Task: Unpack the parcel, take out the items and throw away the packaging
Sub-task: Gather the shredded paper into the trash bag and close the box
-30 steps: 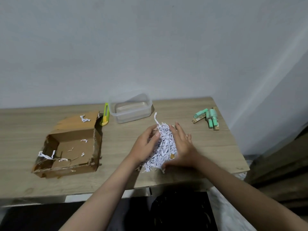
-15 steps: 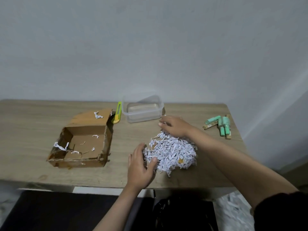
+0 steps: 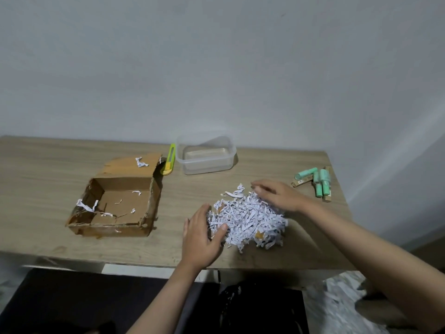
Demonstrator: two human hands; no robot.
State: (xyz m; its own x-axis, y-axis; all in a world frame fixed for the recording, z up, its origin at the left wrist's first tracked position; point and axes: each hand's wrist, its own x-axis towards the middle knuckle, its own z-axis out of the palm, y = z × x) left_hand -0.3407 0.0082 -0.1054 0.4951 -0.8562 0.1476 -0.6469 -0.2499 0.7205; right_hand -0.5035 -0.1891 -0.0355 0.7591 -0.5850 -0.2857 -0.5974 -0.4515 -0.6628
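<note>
A heap of white shredded paper [image 3: 248, 219] lies on the wooden table [image 3: 48, 179] near its front edge. My left hand [image 3: 203, 235] rests flat against the heap's left side, fingers apart, thumb on the shreds. My right hand [image 3: 277, 195] lies on the heap's far right part, fingers spread over it. The opened cardboard box [image 3: 115, 206] stands to the left with only a few paper scraps inside. Several mint-green tubes [image 3: 317, 182] lie at the table's right end.
A clear plastic container [image 3: 206, 154] stands at the back, a yellow-green utility knife [image 3: 169, 162] beside it and next to the box flap. A black bag [image 3: 252, 307] sits below the table's front edge. More shreds lie on the floor at the right.
My hands have parted from the heap's middle. The left one went to its near left side, the right one to its far side. The heap now lies wider.
</note>
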